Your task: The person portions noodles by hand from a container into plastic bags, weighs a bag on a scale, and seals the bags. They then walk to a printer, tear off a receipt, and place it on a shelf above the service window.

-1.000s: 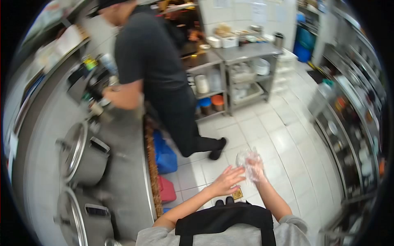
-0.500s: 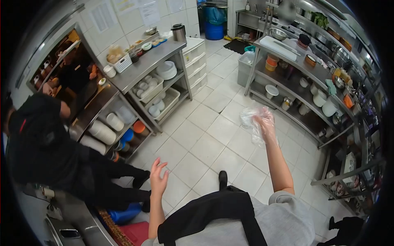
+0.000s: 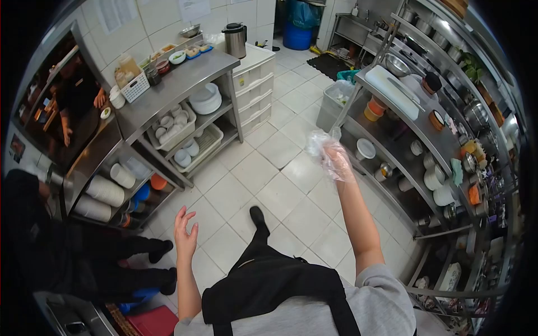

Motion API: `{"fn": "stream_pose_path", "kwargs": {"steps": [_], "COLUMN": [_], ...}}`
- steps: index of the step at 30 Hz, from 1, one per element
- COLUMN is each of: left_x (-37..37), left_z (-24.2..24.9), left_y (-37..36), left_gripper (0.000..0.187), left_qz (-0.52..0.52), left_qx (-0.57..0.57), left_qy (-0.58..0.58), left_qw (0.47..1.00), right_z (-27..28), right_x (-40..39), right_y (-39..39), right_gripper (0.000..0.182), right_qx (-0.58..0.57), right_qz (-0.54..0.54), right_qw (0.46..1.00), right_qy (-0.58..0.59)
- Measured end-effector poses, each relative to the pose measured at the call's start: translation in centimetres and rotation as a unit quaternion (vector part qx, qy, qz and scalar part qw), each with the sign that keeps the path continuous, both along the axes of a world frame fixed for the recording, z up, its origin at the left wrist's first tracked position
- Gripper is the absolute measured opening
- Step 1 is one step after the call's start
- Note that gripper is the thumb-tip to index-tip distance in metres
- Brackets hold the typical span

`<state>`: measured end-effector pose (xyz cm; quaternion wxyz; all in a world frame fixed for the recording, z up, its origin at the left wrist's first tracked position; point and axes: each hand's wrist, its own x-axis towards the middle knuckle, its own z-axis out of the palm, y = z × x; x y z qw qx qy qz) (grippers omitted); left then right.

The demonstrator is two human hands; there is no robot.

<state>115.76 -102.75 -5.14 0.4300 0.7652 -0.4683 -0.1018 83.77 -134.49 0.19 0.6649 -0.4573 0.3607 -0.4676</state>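
My left hand (image 3: 185, 228) is bare and raised over the tiled floor, fingers apart and holding nothing. Thin clear plastic, like a loose disposable glove, covers my right hand (image 3: 334, 159), which reaches forward at the end of my outstretched arm. The fingers are curled around a crumpled bunch of clear plastic (image 3: 318, 142) that puffs out on their left side. Behind that hand, a lidded white tub (image 3: 365, 149) sits on the low shelf of the steel bench.
A steel bench (image 3: 168, 84) with dishes stands left, beside white drawers (image 3: 253, 84). On the right bench lies a white cutting board (image 3: 390, 89); a grey bin (image 3: 335, 103) stands at its end. A person in black (image 3: 33, 241) is at left, and another person (image 3: 81, 101) is beyond the hatch.
My body has moved forward across the floor, one leg stepping out. The right bench and grey bin look nearer. The person in black has slid toward the left edge and lower.
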Motion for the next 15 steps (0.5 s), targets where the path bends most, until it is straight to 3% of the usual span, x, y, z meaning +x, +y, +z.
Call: {"fn": "stream_pose_path", "kwargs": {"steps": [3,5,8,11,13,15], "left_x": [2.4,4.0,6.1,7.5,7.6,8.3], "left_z": [-1.5,-2.3,-2.5,-0.8,2.0,3.4], "left_y": [-5.5,-10.1,-18.8,-28.3,-33.3,-37.3], "left_gripper": [0.031,0.03,0.031,0.03,0.03,0.03], "left_qz": [0.005,0.005,0.0,-0.04,-0.053,-0.079], "left_qx": [0.012,-0.008,0.0,-0.031,-0.027,-0.053], "left_qy": [-0.007,0.009,0.03,-0.016,-0.022,-0.033], "left_qw": [1.0,1.0,1.0,0.999,0.998,0.995], "right_z": [1.3,4.4,10.5,18.6,24.6,28.2], "right_x": [1.8,2.9,2.5,1.6,2.0,1.5], "right_y": [-6.1,-10.9,-19.5,-27.9,-29.9,-33.1], "right_gripper": [0.026,0.038,0.039,0.036,0.033,0.032], "right_qx": [-0.088,-0.138,-0.291,-0.466,-0.609,-0.676], "right_qz": [0.008,-0.021,-0.113,-0.188,-0.248,-0.271], "right_qw": [0.994,0.99,0.945,0.85,0.718,0.652], "right_qy": [0.07,0.038,0.096,0.158,0.228,0.211]}}
